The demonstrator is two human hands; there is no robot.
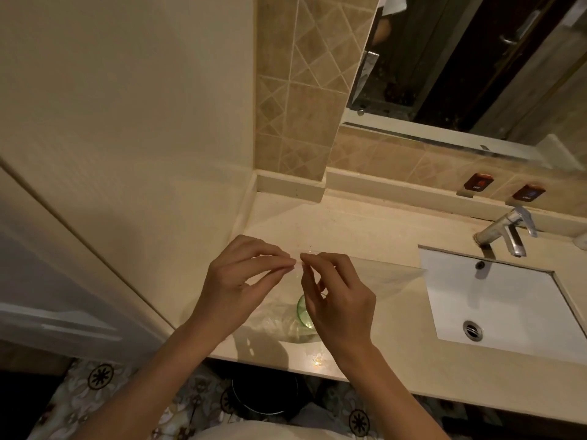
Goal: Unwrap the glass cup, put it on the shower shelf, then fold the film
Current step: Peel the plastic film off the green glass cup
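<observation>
A greenish glass cup (303, 309) stands on the beige counter (365, 236), partly hidden behind my right hand. Clear film (384, 274) stretches from my fingertips out to the right, its far corner reaching over the sink's left edge, and more crumpled film lies around the cup's base. My left hand (235, 287) and my right hand (336, 296) hover above the cup, fingertips nearly touching, each pinching the film's upper edge between thumb and fingers.
A white rectangular sink (508, 306) with a chrome tap (505, 231) lies to the right. A mirror (476, 65) hangs above tiled wall. A white panel (79, 185) rises at the left. Below the counter edge stands a dark round bin (263, 396) on patterned floor.
</observation>
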